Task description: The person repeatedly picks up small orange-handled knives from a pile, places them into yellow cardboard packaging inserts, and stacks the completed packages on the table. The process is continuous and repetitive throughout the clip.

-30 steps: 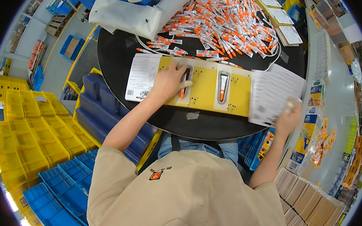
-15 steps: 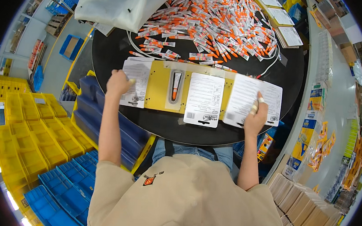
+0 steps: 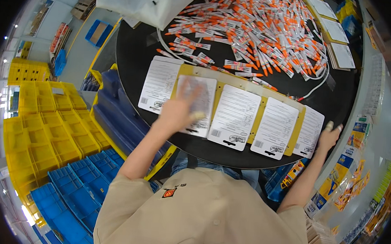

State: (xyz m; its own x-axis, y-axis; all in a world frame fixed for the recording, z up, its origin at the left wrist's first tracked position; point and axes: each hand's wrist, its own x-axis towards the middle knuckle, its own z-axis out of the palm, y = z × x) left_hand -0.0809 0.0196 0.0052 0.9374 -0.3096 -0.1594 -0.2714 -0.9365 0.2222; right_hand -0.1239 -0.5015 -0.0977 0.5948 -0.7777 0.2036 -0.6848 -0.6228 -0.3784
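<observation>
Several white printed backing cards [image 3: 234, 118] lie in a row on a yellow tray [image 3: 289, 149] at the near side of the round black table. My left hand [image 3: 180, 113] is laid over the second card from the left, its outstretched fingers blurred by motion against the card's upper part. Beyond the rightmost card [image 3: 309, 132], my right hand [image 3: 328, 136] hovers by the table's right edge, fingers apart and holding nothing. Pale coverings wrap some fingertips. The cards hide the tray's slots beneath them.
A big heap of small white tubes with orange caps [image 3: 265, 36] fills the far table, a pale cable [image 3: 313, 91] curving round it. More cards [image 3: 343, 55] stand far right. Blue bins [image 3: 80, 175] and yellow bins [image 3: 36, 133] are stacked at left, cartons [image 3: 325, 242] at lower right.
My left hand has moved right onto the second card, which now covers the slot where a tube showed. My right hand has let go of its card and moved right. The view has shifted.
</observation>
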